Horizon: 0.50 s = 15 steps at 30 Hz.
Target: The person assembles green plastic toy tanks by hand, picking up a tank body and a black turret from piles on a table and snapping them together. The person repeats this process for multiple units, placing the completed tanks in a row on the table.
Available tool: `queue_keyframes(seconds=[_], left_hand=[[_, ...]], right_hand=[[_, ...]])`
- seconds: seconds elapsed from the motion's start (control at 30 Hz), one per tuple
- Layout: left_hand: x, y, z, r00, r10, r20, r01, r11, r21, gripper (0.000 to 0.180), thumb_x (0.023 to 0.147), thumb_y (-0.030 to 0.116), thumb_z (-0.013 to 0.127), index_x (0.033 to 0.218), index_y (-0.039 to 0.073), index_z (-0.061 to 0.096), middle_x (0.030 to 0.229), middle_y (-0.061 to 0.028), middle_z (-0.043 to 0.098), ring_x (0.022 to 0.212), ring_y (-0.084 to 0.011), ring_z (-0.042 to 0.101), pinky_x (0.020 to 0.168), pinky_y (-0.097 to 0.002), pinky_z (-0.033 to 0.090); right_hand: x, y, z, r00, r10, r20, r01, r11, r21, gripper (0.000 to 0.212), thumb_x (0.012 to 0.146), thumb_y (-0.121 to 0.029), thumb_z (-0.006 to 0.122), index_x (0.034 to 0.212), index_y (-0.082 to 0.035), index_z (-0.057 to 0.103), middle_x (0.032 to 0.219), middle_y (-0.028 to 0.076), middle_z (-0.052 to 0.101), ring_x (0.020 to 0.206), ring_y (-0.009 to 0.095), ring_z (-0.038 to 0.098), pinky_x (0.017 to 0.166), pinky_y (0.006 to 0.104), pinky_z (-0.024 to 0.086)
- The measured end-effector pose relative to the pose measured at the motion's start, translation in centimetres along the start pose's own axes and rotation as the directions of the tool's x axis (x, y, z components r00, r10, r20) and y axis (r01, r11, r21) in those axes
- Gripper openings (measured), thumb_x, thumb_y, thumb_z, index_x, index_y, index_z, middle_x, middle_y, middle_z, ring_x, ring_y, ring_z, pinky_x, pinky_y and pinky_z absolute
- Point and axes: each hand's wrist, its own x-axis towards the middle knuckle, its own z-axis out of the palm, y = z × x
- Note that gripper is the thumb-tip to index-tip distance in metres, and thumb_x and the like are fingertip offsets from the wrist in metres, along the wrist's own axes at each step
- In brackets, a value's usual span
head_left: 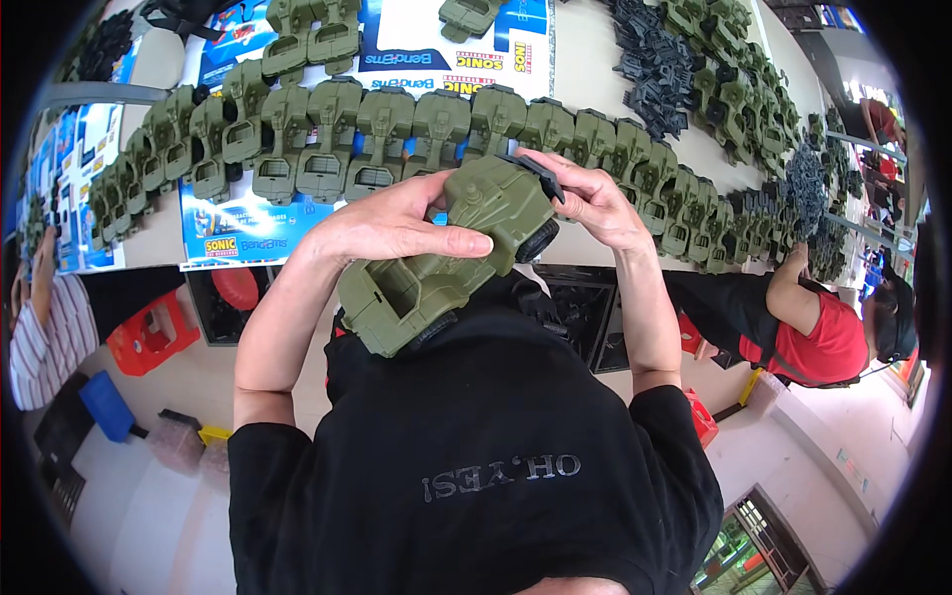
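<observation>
An olive-green toy jeep (501, 198) is held tilted in front of my chest, just off the table's near edge. My left hand (392, 218) is closed round its middle, the thumb lying across the top. Black wheels (536, 241) show along its lower side. At the jeep's upper right end, my right hand (600, 203) pinches a flat black plastic part (540, 177) against the body. Whether that part is fully seated cannot be seen. Fingers hide some of the jeep's far side.
A curved row of similar green jeep bodies (382, 129) lines the table before me. Black parts (650, 64) and grey parts (805, 188) lie heaped to the right. Printed blue sheets (253, 230) lie underneath. Co-workers sit at right (813, 332) and left (50, 342). A red stool (154, 332) stands left.
</observation>
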Motion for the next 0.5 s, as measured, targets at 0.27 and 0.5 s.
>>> queue_keyframes(seconds=[0.27,0.5], left_hand=[[0.2,-0.7,0.2,0.994,0.108,0.016,-0.108,0.992,0.061,0.082,0.074,0.035,0.076,0.135,-0.001,0.035,0.117,-0.0129,0.056,0.107,-0.0196,0.054,0.092,-0.0311,0.043],[1.0,-0.6,1.6,0.958,0.28,0.066,-0.261,0.748,0.61,0.098,0.065,0.028,0.079,0.143,0.01,0.022,0.131,-0.0179,0.047,0.117,-0.0286,0.05,0.101,-0.0408,0.037]], right_hand=[[-0.3,0.4,-0.1,0.966,-0.258,0.026,0.256,0.932,-0.255,0.049,0.092,-0.032,0.053,0.126,0.002,0.05,0.123,0.01,0.05,0.107,0.017,0.051,0.092,0.0296,0.04],[-0.6,0.2,1.1,0.96,-0.018,-0.279,0.068,0.983,0.173,0.042,0.097,-0.034,0.044,0.104,0.002,0.066,0.098,0.011,0.063,0.095,0.016,0.058,0.089,0.0273,0.041]])
